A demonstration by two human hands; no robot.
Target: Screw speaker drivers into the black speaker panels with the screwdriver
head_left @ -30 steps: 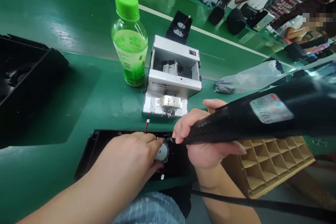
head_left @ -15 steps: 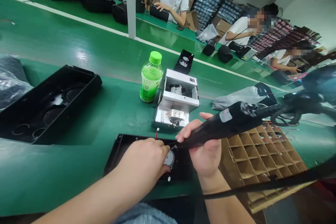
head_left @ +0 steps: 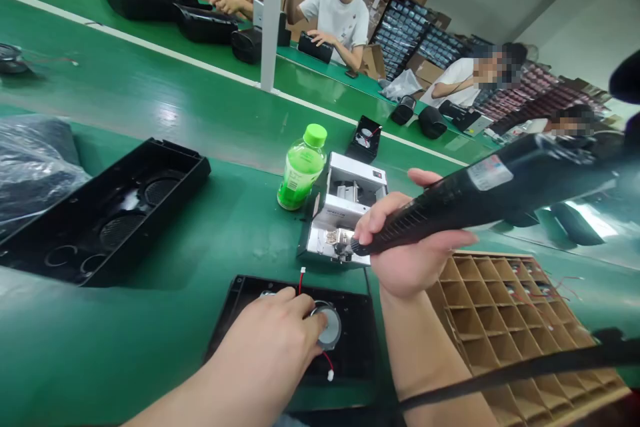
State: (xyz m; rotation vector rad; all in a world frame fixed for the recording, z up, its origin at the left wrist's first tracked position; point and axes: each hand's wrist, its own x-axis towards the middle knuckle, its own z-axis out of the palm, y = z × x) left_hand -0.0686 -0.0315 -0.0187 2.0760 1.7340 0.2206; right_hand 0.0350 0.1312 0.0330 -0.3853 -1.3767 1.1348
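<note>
My left hand (head_left: 273, 337) rests on a flat black panel (head_left: 357, 340) near the table's front edge, its fingers curled against a round silver speaker driver (head_left: 330, 327) set in the panel. A red wire with a white plug runs from the driver. My right hand (head_left: 407, 243) is wrapped round a black electric screwdriver (head_left: 480, 197). The tool's tip sits at the front of a small white screw feeder (head_left: 345, 217), above the panel. A black cable hangs from the tool across my right forearm.
A green-capped bottle (head_left: 301, 168) stands left of the feeder. A long black speaker housing (head_left: 107, 213) lies at left beside a plastic bag (head_left: 30, 163). A cardboard divider tray (head_left: 505, 310) sits at right. Other people work across the green belt (head_left: 150, 93).
My right hand has lifted the screwdriver off the panel and brought its tip up to the screw feeder. The view has tilted up. My left hand stays on the driver.
</note>
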